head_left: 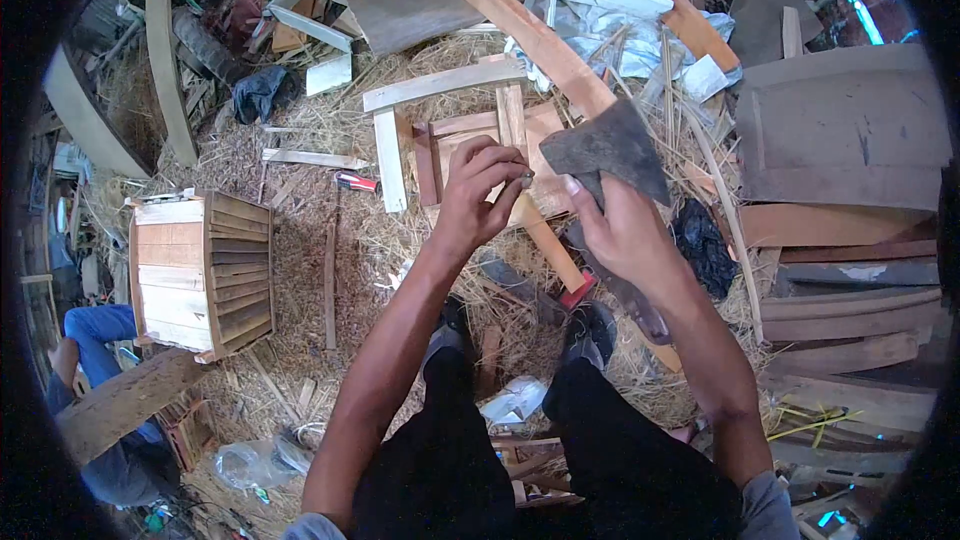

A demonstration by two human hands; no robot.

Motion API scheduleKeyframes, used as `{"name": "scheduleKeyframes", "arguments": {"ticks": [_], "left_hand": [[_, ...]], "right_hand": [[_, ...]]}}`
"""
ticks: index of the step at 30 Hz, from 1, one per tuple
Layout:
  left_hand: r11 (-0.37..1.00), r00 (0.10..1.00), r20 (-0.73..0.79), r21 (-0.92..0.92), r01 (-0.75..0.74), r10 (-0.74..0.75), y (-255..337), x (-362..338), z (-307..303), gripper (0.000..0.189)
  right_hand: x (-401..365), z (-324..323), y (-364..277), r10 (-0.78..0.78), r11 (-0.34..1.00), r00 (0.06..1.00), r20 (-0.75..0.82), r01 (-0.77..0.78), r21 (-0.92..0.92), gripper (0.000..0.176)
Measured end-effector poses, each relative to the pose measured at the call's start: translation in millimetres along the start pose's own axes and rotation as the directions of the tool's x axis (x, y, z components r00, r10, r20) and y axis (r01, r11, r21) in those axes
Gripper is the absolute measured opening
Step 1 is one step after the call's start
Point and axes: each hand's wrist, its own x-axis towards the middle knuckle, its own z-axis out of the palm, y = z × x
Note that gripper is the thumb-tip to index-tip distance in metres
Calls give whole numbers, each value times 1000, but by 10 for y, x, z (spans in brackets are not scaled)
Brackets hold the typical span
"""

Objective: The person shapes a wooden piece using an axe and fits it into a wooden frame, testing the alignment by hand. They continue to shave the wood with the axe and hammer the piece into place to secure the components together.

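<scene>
My right hand [630, 235] is closed round a hatchet [605, 145] close to its broad dark head. The hatchet's dark handle runs down below the hand toward my right foot. My left hand [482, 190] is closed in a pinch, with a tiny dark piece at the fingertips, too small to name. Both hands are over a small wooden frame [445, 90] of pale and reddish boards lying on the straw. Partly hidden between my arms, a light wooden bar [548, 245] slants down to a red end near my shoes.
A slatted wooden box [170, 265] stands at left, near a seated person's blue-trousered leg [100, 335]. A red-handled tool [357, 183] lies on the straw. Curved boards [850, 315] are stacked at right, and a long plank [530, 25] crosses ahead.
</scene>
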Motion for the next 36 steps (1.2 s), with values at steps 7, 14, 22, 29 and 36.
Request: {"name": "scheduleKeyframes", "arguments": {"ticks": [7, 14, 22, 29, 36], "left_hand": [[999, 1000, 9, 39, 7, -7, 7, -5, -21, 19], [999, 1000, -9, 33, -20, 20, -9, -15, -29, 19], [1000, 999, -37, -19, 14, -15, -41, -50, 33, 19], [1000, 999, -34, -21, 23, -24, -13, -56, 11, 19], [998, 998, -34, -34, 54, -55, -21, -37, 35, 18]], "right_hand": [[51, 93, -97, -298, 947, 955, -11, 294, -126, 26], [-21, 37, -152, -277, 959, 960, -31, 274, -66, 24], [-62, -9, -161, -274, 961, 961, -42, 272, -50, 23], [-28, -7, -109, -264, 959, 964, -32, 259, -112, 22], [3, 151, 12, -296, 955, 951, -88, 294, -36, 26]]}}
